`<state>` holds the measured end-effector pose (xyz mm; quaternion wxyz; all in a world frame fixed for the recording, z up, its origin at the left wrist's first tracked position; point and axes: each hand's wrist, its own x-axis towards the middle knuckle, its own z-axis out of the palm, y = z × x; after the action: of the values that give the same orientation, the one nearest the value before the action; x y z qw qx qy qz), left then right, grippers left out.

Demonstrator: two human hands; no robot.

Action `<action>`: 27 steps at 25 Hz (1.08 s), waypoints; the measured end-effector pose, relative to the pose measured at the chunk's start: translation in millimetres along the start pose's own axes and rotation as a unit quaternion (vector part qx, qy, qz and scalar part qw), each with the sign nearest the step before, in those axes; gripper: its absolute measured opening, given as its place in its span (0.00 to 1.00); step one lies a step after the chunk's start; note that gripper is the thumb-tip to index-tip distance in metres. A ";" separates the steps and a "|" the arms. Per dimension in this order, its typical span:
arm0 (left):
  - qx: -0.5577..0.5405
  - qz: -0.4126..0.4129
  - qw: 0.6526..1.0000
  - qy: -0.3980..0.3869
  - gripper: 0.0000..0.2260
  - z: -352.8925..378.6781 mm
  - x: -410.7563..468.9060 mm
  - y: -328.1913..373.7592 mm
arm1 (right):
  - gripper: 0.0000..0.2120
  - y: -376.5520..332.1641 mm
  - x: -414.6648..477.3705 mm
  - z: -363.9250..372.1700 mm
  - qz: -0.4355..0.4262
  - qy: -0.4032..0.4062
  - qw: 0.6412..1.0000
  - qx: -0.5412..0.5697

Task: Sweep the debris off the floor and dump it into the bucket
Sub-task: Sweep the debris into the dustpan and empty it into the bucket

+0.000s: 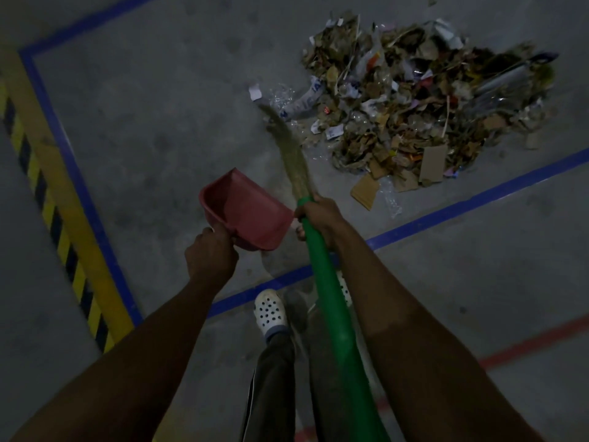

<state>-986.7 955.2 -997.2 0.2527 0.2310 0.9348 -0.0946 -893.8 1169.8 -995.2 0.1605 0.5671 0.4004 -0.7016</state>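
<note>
Debris [424, 100] lies heaped on the grey concrete floor [153, 129] at the upper right: dry leaves, torn paper, clear plastic wrap and scraps of cardboard, all inside a rectangle marked out with blue tape [446, 212]. The right hand [318, 218] grips the broom [331, 307] with its fingers wrapped tight round the green handle, just below the point where the straw-coloured bristles [287, 141] begin. The bristles reach up and left toward the near-left edge of the pile, but they are blurred, so I cannot tell whether their tip touches the litter. The left hand [210, 253] holds a red dustpan [248, 212] by its rear end, fingers curled round it and thumb on top. The pan is tilted with its open mouth facing up and away, just beside the broom and well apart from the heap. A yellow-and-black hazard stripe [47, 202] runs along the left outside the blue line, and a red line [535, 342] crosses the floor at the lower right. Below the hands are a white perforated clog [271, 311] (its toe near the blue tape) and a dark trouser leg [271, 378].
</note>
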 end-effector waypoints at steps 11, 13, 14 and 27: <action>-0.058 -0.020 0.998 -0.005 0.17 -75.8 -16.8 -9.9 | 0.35 5.8 -171.4 43.6 -0.036 -0.077 0.994 0.063; -0.064 -0.023 0.998 0.001 0.17 -80.5 4.2 -16.6 | 0.32 -30.6 -126.7 59.1 -0.082 -0.070 0.994 0.030; -0.064 -0.025 0.998 0.001 0.16 -78.8 19.7 -22.1 | 0.31 -47.5 -96.1 68.6 -0.088 -0.067 0.994 0.024; -0.028 0.088 0.996 -0.001 0.16 -95.1 165.0 -109.8 | 0.23 -39.1 -3.2 134.9 0.019 0.114 0.973 0.201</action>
<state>-1206.4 950.4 -994.6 0.2675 0.3053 0.9127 -0.0460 -1009.4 1093.3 -972.5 0.0096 0.6713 0.2564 -0.6954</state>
